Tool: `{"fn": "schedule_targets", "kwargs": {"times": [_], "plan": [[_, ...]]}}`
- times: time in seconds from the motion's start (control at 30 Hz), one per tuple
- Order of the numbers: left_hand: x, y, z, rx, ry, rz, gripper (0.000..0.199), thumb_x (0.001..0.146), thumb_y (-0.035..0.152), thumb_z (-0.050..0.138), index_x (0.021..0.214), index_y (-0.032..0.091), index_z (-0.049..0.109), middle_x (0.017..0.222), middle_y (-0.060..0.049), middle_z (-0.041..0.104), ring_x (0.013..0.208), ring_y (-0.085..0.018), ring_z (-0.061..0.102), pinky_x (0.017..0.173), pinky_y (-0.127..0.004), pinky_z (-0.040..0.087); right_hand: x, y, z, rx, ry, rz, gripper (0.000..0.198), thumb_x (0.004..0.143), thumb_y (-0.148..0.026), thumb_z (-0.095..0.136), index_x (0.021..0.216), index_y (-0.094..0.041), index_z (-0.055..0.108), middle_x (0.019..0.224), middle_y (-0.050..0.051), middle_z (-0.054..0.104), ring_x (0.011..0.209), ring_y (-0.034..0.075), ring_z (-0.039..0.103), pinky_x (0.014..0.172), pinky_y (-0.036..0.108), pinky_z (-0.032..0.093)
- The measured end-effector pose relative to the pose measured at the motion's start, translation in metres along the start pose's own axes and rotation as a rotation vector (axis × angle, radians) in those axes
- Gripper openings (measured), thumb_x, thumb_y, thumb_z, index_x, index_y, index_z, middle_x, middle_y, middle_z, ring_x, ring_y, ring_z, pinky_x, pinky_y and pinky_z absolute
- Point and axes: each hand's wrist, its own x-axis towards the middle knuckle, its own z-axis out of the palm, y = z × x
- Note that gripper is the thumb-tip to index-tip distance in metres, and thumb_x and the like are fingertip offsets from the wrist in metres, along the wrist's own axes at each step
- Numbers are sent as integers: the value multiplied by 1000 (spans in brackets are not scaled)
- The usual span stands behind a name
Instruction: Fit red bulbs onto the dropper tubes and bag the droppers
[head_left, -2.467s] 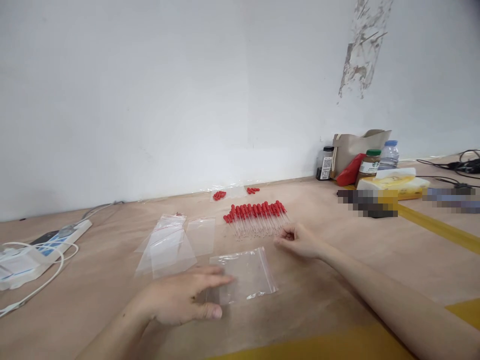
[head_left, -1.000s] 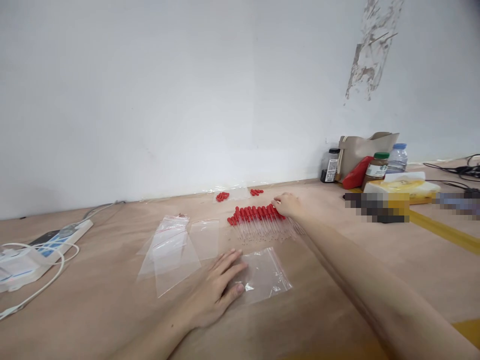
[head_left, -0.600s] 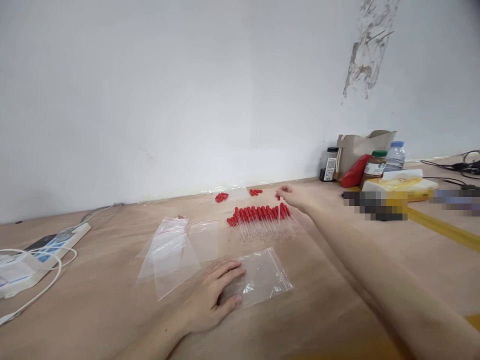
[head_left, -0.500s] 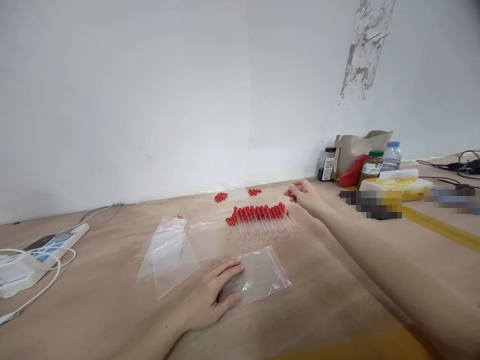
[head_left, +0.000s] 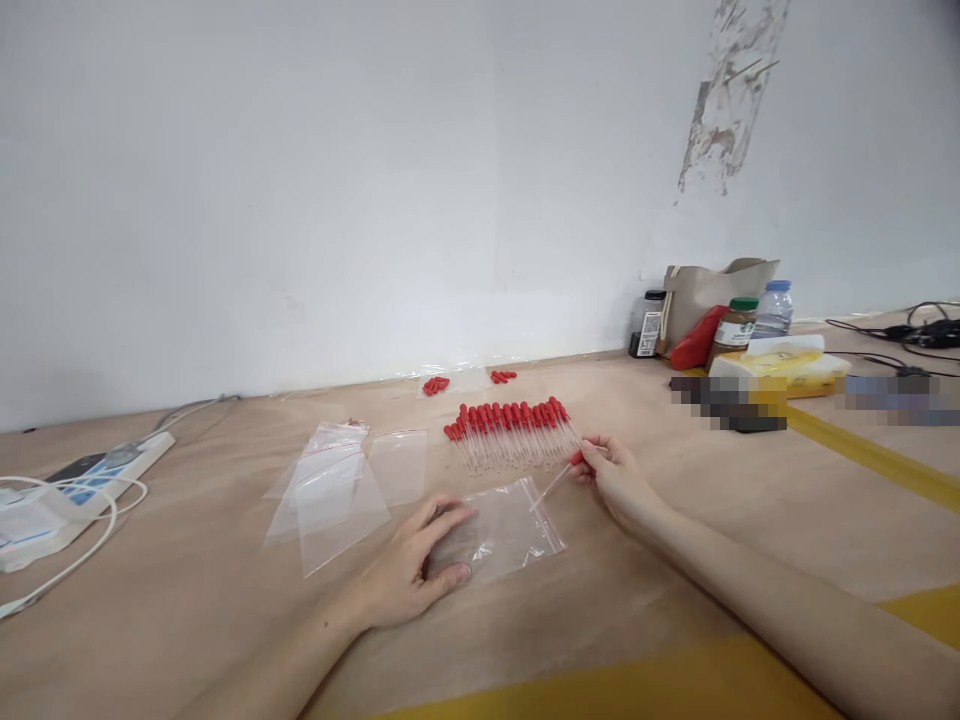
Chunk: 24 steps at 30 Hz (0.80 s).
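My left hand [head_left: 422, 560] rests with thumb and fingers apart on the left end of a clear zip-lock bag [head_left: 502, 525] lying on the table. In my right hand [head_left: 611, 475] a glass dropper [head_left: 555, 485] is pinched by its red rubber bulb. Its thin clear tube points left and down, with the tip over the zip edge of the bag; whether the tip is inside, I cannot tell. Just behind the bag lies a row of several droppers [head_left: 510, 425], red bulbs toward the wall.
Several flat zip bags [head_left: 337, 495] overlap on the left. Loose red rubber bulbs [head_left: 436, 386] sit near the wall. A white power strip [head_left: 82, 510] with cables is far left. A tissue pack [head_left: 780, 368], jar [head_left: 733, 332], bottles and a grey bag [head_left: 701, 290] stand back right.
My right hand has come down and toward me from beyond the dropper row's right end, bringing a dropper to the bag's zip edge. My left hand stays on the bag.
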Motion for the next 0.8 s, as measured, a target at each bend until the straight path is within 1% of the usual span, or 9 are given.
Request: {"fn": "schedule_targets", "kwargs": {"times": [0.1,0.17,0.2,0.27,0.37,0.43,0.53,0.7,0.8], "plan": [[1,1,1,-12,18,-1,49,83,36,48,129,25,34,127,-7,39,115,-22,40,95,-35,36,-8,-3,2,121,-121,139,19,73,-28,56,82,-21,42,68,1,60,58,12,59,58,26,48],[1,1,0,-23,17,-8,51,83,38,48,129,25,33,126,-7,41,113,-22,42,94,-36,37,-11,-7,-1,92,-270,195,21,69,-28,62,79,-20,45,73,2,62,65,13,61,64,28,48],[0,0,-1,-29,14,-9,52,82,40,49,130,26,33,126,-7,42,112,-23,43,94,-37,37,-12,-9,-4,20,-351,183,22,68,-29,63,78,-19,47,74,3,62,66,13,60,64,28,47],[-2,-4,-3,-41,-3,-13,55,81,43,50,130,27,31,127,-6,44,112,-23,44,94,-38,36,-11,-15,-11,-232,-484,51,23,65,-32,66,78,-18,52,73,2,61,62,12,57,61,27,45],[-4,-8,-6,-57,-36,-29,56,81,43,51,131,28,31,129,-4,44,115,-23,42,96,-38,35,-9,-21,-17,-626,-582,-274,20,64,-33,66,75,-17,60,73,1,59,63,12,52,61,26,41],[-4,-10,-7,-61,-47,-31,55,81,43,51,131,29,32,130,-3,44,117,-23,41,96,-38,34,-9,-21,-16,-723,-625,-437,16,66,-32,65,75,-18,62,81,2,59,74,14,52,70,29,41],[-3,-8,-6,-51,-50,-10,54,81,43,50,130,29,34,132,-3,43,118,-23,40,97,-38,34,-11,-13,-9,-740,-640,-560,13,69,-30,64,76,-19,63,92,4,58,89,17,51,84,33,36],[0,-2,-6,-25,-48,8,51,83,42,48,130,27,35,131,-3,43,120,-23,38,99,-39,31,-20,2,5,-877,-557,-592,18,69,-40,63,80,-27,69,100,5,55,97,21,48,88,40,32],[2,0,-7,-26,-59,68,45,84,40,47,127,27,40,129,-3,46,120,-22,39,101,-40,29,-24,3,5,-982,-552,-592,18,74,-42,56,82,-32,69,103,4,54,101,22,46,89,44,29]]}}
